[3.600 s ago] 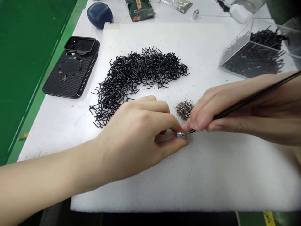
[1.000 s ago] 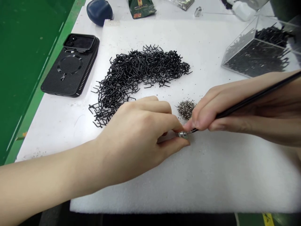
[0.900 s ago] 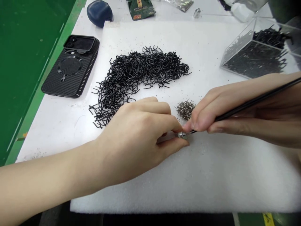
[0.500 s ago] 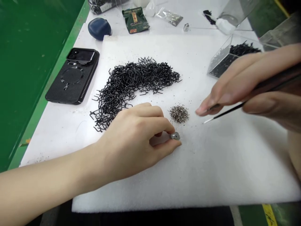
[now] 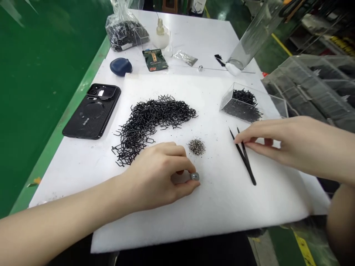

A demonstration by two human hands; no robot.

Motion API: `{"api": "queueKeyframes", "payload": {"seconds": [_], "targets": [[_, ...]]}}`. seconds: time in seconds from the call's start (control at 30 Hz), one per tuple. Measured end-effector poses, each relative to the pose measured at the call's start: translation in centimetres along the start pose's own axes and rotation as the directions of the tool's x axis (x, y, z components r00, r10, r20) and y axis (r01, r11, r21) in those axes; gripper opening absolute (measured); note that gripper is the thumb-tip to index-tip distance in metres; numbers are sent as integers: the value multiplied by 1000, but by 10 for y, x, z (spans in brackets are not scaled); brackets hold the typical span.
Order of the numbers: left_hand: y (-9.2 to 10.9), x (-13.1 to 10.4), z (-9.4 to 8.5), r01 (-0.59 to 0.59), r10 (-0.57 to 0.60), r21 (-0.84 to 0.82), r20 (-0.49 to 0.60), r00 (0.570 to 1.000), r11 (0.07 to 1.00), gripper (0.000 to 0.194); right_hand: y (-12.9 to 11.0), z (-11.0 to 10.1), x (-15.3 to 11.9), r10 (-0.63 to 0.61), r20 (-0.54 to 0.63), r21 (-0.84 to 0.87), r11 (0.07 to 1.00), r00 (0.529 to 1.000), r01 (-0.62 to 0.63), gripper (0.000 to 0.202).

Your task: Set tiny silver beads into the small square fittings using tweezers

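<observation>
My left hand (image 5: 163, 173) rests on the white foam pad (image 5: 177, 225), pinching a small grey metal piece with a hole in its end (image 5: 195, 176) between thumb and fingers. At the right, my right hand (image 5: 271, 144) has thumb and index finger at the black tweezers (image 5: 246, 162), near the tip end, one arm between them. The tweezers lie low over the pad, tips pointing away. Between the hands sits a small heap of tiny shiny metal bits (image 5: 196, 147). Beyond my left hand spreads a curved pile of short bent black pieces (image 5: 155, 118).
A clear plastic box (image 5: 227, 105) of black pieces stands at the pad's right. A black-cased phone (image 5: 91, 112) lies left. Behind are a dark blue rounded object (image 5: 121, 66), a green packet (image 5: 155, 60), a bag of black pieces (image 5: 124, 35) and a clear cylinder (image 5: 249, 40).
My right hand has moved lower and away from the camera; the tweezers went from a pen-like grip to low over the pad. The view has shifted, showing more of the table. My left hand keeps its pinch.
</observation>
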State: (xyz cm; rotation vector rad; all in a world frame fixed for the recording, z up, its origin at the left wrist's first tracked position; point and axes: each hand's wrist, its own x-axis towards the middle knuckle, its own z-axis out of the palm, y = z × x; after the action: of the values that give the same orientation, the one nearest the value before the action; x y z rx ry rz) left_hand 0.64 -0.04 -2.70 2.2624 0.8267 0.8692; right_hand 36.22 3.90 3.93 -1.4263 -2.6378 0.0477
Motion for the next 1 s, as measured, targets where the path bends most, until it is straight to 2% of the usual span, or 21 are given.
{"api": "queueKeyframes", "payload": {"seconds": [0.1, 0.2, 0.23, 0.33, 0.47, 0.63, 0.77, 0.87, 1.0], "targets": [[-2, 1, 3, 20, -20, 3, -3, 1000, 1000, 2, -6, -9, 13, -110, 10, 61, 992, 994, 109, 34], [-3, 2, 6, 64, -64, 4, 1, 998, 998, 8, -16, -13, 45, -142, -14, 157, 977, 990, 143, 24], [-3, 3, 6, 78, -78, 4, 8, 997, 997, 11, -21, -10, 59, -127, -39, 197, 971, 991, 132, 24], [-1, 4, 5, 101, -101, 5, 34, 994, 995, 9, -35, 8, 98, -80, 49, 196, 978, 996, 69, 20], [5, 6, -1, 107, -106, -12, 75, 992, 994, 5, -39, 30, 122, -5, 115, 183, 983, 993, -17, 16], [10, 8, -5, 112, -106, -64, 80, 991, 992, 3, -36, 31, 116, 39, 127, 206, 976, 991, -65, 18], [8, 8, -2, 135, -133, -168, 22, 991, 976, 3, -35, 21, 99, 101, 48, 334, 936, 994, -111, 15], [7, 10, 0, 153, -174, -277, -51, 983, 948, 6, -39, 15, 83, 155, -2, 512, 849, 988, -132, 19], [14, 15, -5, 229, -291, -413, -94, 952, 882, 9, -50, 15, 69, 187, -17, 745, 658, 982, -112, 29]]}}
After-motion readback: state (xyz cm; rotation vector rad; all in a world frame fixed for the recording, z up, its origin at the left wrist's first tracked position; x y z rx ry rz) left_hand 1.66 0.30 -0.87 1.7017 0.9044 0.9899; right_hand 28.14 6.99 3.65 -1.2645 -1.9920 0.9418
